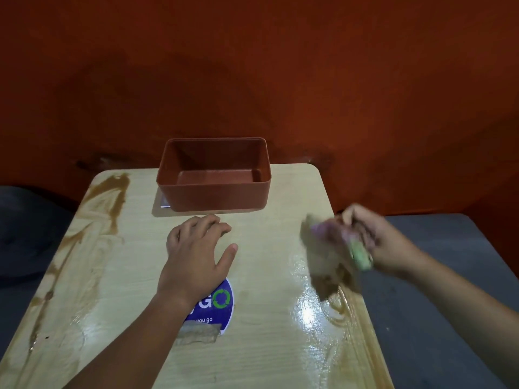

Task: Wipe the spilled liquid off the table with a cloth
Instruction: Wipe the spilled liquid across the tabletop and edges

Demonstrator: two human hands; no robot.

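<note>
A round blue sticker [217, 306] on the table [118, 276] reads "GO" and "you go"; the rest is hidden.

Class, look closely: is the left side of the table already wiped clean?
No: brown liquid streaks still run along the left edge of the table.

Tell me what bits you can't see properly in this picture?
- Cloth in the right hand: blurred by motion, pattern unclear.
- Round sticker: the left hand and its arm cover part of the words.
- Table: bottom edge of the head view cuts it off.
</note>
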